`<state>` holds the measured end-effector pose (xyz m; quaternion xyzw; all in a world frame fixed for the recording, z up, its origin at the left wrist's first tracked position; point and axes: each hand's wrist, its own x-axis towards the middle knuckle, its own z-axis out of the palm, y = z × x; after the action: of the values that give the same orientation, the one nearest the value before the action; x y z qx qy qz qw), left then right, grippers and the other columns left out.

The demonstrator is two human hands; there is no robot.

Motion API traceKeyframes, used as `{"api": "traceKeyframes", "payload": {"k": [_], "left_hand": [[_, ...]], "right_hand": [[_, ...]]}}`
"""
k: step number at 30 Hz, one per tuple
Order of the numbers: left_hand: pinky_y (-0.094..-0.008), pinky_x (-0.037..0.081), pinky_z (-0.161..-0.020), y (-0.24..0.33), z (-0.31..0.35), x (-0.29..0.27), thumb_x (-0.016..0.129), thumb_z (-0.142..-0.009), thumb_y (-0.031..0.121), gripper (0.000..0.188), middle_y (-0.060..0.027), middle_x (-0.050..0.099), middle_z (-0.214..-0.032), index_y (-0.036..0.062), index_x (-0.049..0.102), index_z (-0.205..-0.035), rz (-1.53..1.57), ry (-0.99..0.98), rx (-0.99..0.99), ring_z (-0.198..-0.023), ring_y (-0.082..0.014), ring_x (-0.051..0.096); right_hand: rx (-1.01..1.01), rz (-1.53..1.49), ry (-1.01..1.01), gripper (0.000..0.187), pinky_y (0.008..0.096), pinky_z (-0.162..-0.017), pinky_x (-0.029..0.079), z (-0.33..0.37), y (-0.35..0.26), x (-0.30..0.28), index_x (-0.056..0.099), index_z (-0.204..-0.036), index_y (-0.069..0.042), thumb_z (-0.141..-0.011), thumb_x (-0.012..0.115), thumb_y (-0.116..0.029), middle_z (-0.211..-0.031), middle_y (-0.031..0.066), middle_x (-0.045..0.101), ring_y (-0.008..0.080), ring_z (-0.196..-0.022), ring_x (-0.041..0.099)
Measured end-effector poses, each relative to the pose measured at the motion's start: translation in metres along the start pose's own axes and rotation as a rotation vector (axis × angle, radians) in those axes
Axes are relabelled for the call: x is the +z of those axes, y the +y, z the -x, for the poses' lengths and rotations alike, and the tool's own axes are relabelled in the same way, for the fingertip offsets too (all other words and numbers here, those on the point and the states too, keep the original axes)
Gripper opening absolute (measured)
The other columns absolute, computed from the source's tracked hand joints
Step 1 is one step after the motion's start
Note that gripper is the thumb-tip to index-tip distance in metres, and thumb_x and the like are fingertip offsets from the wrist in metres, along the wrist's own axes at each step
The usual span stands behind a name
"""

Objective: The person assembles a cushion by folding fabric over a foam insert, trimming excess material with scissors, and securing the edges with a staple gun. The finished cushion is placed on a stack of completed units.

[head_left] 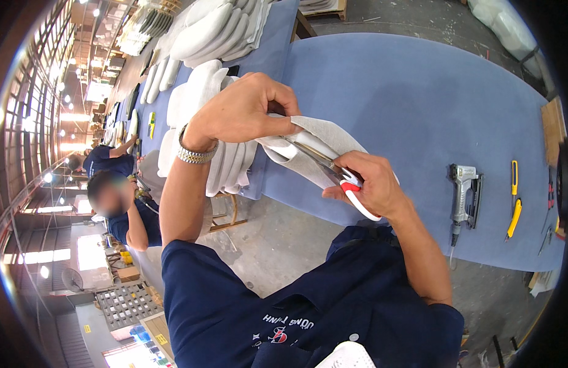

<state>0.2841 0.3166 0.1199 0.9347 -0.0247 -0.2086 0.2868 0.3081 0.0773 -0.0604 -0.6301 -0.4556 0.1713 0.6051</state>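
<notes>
My left hand (pixel 250 110), with a metal watch on its wrist, pinches the edge of a light grey fabric-covered pad (pixel 330 136) between thumb and fingers. The pad is held up over the blue table (pixel 382 80), its fabric edge folded open. In my right hand (pixel 373 184) is a pair of scissors (pixel 351 184) with red and white handles. Their blades point left along the folded fabric, toward my left fingertips. Whether the blades are cutting I cannot tell.
Stacks of grey pads (pixel 219 30) and a nearer pile of pads (pixel 232 165) lie left. At right lie a staple gun (pixel 462 193) with a hose, a yellow-handled tool (pixel 514 175) and a yellow utility knife (pixel 515 219). Two people in dark shirts (pixel 140 227) work farther left.
</notes>
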Motion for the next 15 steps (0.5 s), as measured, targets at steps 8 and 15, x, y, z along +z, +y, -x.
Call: {"api": "traceKeyframes", "payload": {"k": [8, 15], "left_hand": [[-0.0297, 0.053, -0.077, 0.002, -0.003, -0.001, 0.077, -0.081, 0.003, 0.010, -0.0080, 0.074, -0.086, -0.0030, 0.076, -0.089, 0.004, -0.014, -0.063, -0.080, -0.0155, 0.067], [-0.0294, 0.052, -0.070, 0.002, -0.004, 0.001, 0.077, -0.082, 0.007, 0.011, -0.0078, 0.073, -0.081, -0.0029, 0.076, -0.088, -0.008, 0.005, -0.016, -0.074, -0.0138, 0.065]], "right_hand": [[0.006, -0.013, -0.003, 0.059, 0.0373, -0.067, 0.049, 0.004, -0.001, -0.003, 0.068, -0.102, 0.001, -0.074, 0.092, -0.046, -0.087, 0.0120, 0.064, 0.0264, -0.075, 0.062], [0.008, 0.056, -0.014, 0.056, 0.0407, -0.070, 0.051, -0.001, -0.012, -0.007, 0.069, -0.102, -0.002, -0.078, 0.088, -0.049, -0.087, 0.0137, 0.065, 0.0312, -0.077, 0.064]]}}
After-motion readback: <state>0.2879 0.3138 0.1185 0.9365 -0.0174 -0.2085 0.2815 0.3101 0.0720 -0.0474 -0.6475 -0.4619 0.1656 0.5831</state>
